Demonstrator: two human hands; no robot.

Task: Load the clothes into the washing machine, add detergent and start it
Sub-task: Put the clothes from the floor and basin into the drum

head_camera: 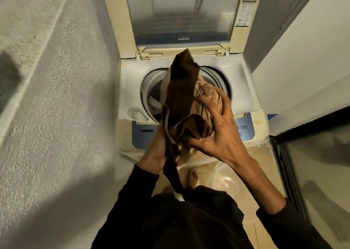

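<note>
A top-loading washing machine (236, 82) stands in front of me with its lid (181, 15) raised upright. Its round drum opening (151, 89) shows some pale laundry (154, 102) inside. Both hands hold a bundle of brown and tan clothes (181, 97) above the drum. My right hand (216, 133) grips the tan part from the right and above. My left hand (155, 154) holds the bundle from below, mostly hidden by cloth. A dark strip of the bundle hangs down toward my body.
A rough plastered wall (56, 97) runs close along the left. A white wall and a dark-framed glass door (312, 163) stand on the right. The blue control panel (244, 129) faces me. A clear plastic basin (225, 180) lies on the tiled floor by my bare foot (193, 178).
</note>
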